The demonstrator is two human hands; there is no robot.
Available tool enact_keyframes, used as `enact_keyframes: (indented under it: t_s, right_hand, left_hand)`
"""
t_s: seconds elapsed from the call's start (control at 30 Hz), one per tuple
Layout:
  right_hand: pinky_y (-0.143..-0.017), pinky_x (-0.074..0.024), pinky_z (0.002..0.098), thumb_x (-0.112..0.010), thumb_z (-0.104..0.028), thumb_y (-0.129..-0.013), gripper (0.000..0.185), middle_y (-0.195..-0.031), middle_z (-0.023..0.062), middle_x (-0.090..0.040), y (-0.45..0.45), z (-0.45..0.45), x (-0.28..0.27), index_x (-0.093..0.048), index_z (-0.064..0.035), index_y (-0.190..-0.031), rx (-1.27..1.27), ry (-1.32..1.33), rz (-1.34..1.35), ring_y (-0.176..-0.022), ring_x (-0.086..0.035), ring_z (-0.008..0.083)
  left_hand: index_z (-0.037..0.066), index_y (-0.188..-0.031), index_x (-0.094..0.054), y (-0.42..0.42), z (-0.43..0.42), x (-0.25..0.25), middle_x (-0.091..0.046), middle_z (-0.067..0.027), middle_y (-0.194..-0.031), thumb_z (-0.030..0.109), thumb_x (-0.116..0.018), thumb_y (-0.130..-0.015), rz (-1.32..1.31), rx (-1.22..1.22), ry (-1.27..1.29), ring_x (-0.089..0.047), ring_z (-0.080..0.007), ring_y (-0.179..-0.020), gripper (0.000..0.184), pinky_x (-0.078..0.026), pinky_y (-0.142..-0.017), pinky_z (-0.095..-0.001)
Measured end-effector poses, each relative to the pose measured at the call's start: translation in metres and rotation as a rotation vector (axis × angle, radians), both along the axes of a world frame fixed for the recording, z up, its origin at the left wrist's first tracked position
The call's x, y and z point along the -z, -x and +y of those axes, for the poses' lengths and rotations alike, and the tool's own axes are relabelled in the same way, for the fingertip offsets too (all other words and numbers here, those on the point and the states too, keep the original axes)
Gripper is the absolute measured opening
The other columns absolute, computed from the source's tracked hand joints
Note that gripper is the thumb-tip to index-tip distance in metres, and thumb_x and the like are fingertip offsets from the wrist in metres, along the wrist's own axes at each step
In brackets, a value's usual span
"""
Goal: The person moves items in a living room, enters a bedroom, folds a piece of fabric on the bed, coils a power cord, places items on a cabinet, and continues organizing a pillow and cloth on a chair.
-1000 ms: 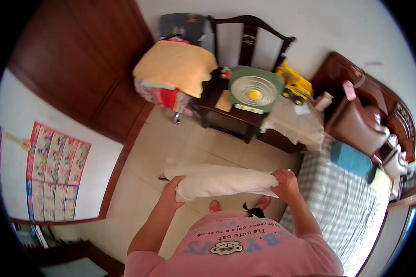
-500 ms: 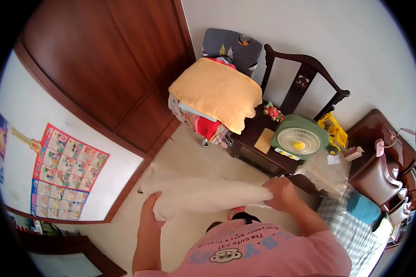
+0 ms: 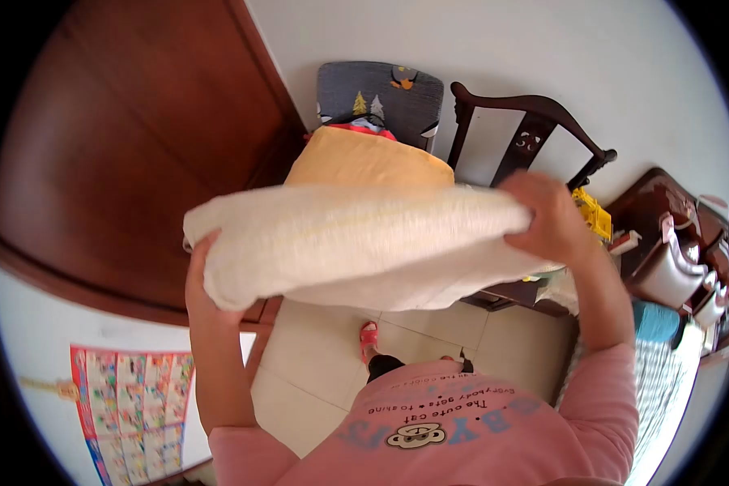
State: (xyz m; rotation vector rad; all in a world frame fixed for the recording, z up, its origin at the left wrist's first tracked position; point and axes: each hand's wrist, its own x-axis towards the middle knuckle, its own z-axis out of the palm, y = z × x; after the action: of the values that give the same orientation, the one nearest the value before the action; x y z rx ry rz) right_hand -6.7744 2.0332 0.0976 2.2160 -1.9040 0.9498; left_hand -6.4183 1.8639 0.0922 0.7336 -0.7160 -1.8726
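A cream-white cloth (image 3: 356, 243) is stretched between my two hands at chest height, its near side sagging in a loose fold. My left hand (image 3: 208, 271) grips its left end, thumb on top and fingers underneath. At the right end, my right hand (image 3: 547, 215) is closed over the edge, slightly blurred. Just beyond the cloth lies a yellow-orange cloth (image 3: 364, 158) on a pile on the grey patterned chair (image 3: 377, 93). The cream cloth hides the lower part of that pile.
A dark wooden chair (image 3: 530, 142) stands against the wall, its seat mostly hidden. Beside it are a yellow toy truck (image 3: 594, 217) and a bed with checked cloth (image 3: 652, 397). A brown wooden door (image 3: 121, 146) and a picture poster (image 3: 138, 397) are to the left.
Both hands have risen and moved forward with the cream cloth, which now spreads wider in front of the chairs. The green fan is now almost wholly covered. The view has shifted.
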Motion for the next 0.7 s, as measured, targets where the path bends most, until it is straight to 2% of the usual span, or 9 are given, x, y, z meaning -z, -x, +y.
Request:
enact_keyframes:
  t_s: [0.07,0.2,0.23,0.3,0.37,0.43,0.5,0.63,0.7]
  right_hand:
    - [-0.070,-0.0473,0.0379,-0.067,-0.007,-0.055,0.035,-0.083,0.0134,-0.060,0.006,-0.046,-0.013,-0.061,-0.0010,-0.089,0.113,-0.035,-0.021,-0.078,-0.058,0.0337]
    - [-0.073,-0.0478,0.0374,-0.064,-0.005,-0.059,0.032,-0.085,0.0135,-0.061,0.009,-0.137,-0.031,-0.061,-0.0007,-0.091,0.312,-0.084,0.011,-0.080,-0.058,0.0339]
    - [-0.074,-0.0477,0.0374,-0.063,-0.004,-0.060,0.032,-0.086,0.0130,-0.061,0.009,-0.157,-0.031,-0.062,-0.0009,-0.091,0.363,-0.059,0.045,-0.081,-0.058,0.0336]
    - [-0.073,-0.0466,0.0379,-0.063,-0.004,-0.061,0.032,-0.088,0.0112,-0.061,0.007,-0.185,-0.023,-0.062,-0.0024,-0.092,0.433,-0.062,0.068,-0.083,-0.058,0.0319]
    - [-0.071,-0.0452,0.0385,-0.065,-0.004,-0.059,0.034,-0.088,0.0094,-0.060,0.008,-0.212,-0.003,-0.061,-0.0041,-0.093,0.444,0.080,0.238,-0.084,-0.058,0.0293]
    - [-0.072,-0.0435,0.0392,-0.065,-0.001,-0.057,0.035,-0.089,0.0076,-0.058,-0.005,-0.230,0.024,-0.060,-0.0064,-0.092,0.447,0.145,0.333,-0.087,-0.057,0.0274]
    - [-0.075,-0.0420,0.0397,-0.062,0.000,-0.058,0.033,-0.092,0.0086,-0.057,-0.021,-0.246,0.076,-0.059,-0.0068,-0.090,0.430,0.250,0.353,-0.088,-0.055,0.0277]
    - [-0.080,-0.0385,0.0411,-0.059,0.000,-0.061,0.037,-0.099,0.0090,-0.056,-0.058,-0.280,0.246,-0.058,-0.0089,-0.098,0.485,-0.007,0.119,-0.090,-0.052,0.0280]
    - [-0.086,-0.0398,0.0422,-0.064,0.001,-0.060,0.045,-0.105,0.0098,-0.056,-0.080,-0.283,0.327,-0.058,-0.0071,-0.104,0.545,-0.205,0.000,-0.101,-0.051,0.0293]
  left_hand:
    - [0.001,-0.128,-0.043,0.020,-0.073,-0.001,-0.053,-0.0158,-0.123,0.016,-0.049,-0.089,0.045,0.111,0.133,-0.053,-0.0289,-0.112,0.042,-0.046,-0.093,-0.0430]
    - [0.000,-0.122,-0.048,0.065,-0.221,0.003,-0.054,-0.0135,-0.123,0.019,-0.045,-0.093,-0.005,0.193,0.072,-0.053,-0.0267,-0.112,0.036,-0.044,-0.096,-0.0405]
    - [-0.001,-0.123,-0.047,0.075,-0.263,0.014,-0.054,-0.0138,-0.123,0.019,-0.046,-0.092,0.079,0.274,0.063,-0.053,-0.0269,-0.113,0.036,-0.044,-0.097,-0.0406]
    - [-0.001,-0.123,-0.047,0.089,-0.324,0.039,-0.054,-0.0141,-0.123,0.019,-0.047,-0.092,0.154,0.374,0.033,-0.053,-0.0270,-0.114,0.037,-0.043,-0.097,-0.0408]
    - [-0.002,-0.124,-0.045,0.097,-0.368,0.060,-0.058,-0.0146,-0.117,0.015,-0.054,-0.087,0.221,0.549,0.059,-0.057,-0.0268,-0.107,0.042,-0.048,-0.092,-0.0405]
    - [-0.002,-0.124,-0.046,0.095,-0.399,0.087,-0.058,-0.0143,-0.116,0.016,-0.056,-0.086,0.164,0.593,0.058,-0.058,-0.0262,-0.106,0.043,-0.048,-0.091,-0.0401]
    - [-0.002,-0.124,-0.046,0.092,-0.444,0.149,-0.058,-0.0142,-0.115,0.016,-0.060,-0.084,-0.004,0.640,0.103,-0.059,-0.0263,-0.103,0.046,-0.050,-0.088,-0.0400]
    - [-0.004,-0.120,-0.048,0.080,-0.465,0.251,-0.060,-0.0160,-0.109,0.011,-0.065,-0.078,-0.397,0.673,0.054,-0.062,-0.0267,-0.096,0.048,-0.054,-0.079,-0.0384]
    - [-0.003,-0.119,-0.049,0.068,-0.472,0.317,-0.060,-0.0165,-0.110,0.011,-0.065,-0.079,-0.668,0.649,0.049,-0.062,-0.0262,-0.095,0.045,-0.053,-0.079,-0.0396]
